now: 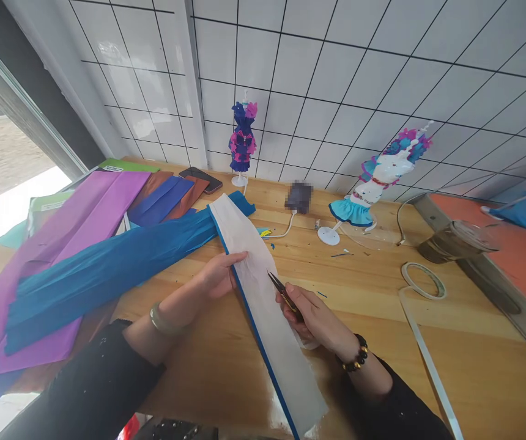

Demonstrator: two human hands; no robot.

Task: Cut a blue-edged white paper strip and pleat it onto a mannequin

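Observation:
A long white strip of paper [272,330] with a blue edge runs from the middle of the table toward me. My left hand [221,274] pinches its left edge, thumb on top and fingers underneath. My right hand [309,315] is closed around small dark scissors [276,283], whose pointed tips lie over the strip's right part; the handles are mostly hidden by the fingers. Beneath the strip's far end, a crinkled blue crepe paper sheet [107,266] stretches off to the left.
Purple paper [102,201] and other coloured sheets pile up at left, beside a phone [203,179]. Two dressed mini mannequins [243,140] [373,177] stand along the tiled wall. On the right are a tape roll [423,281] with a trailing strip and a brown cup [451,243].

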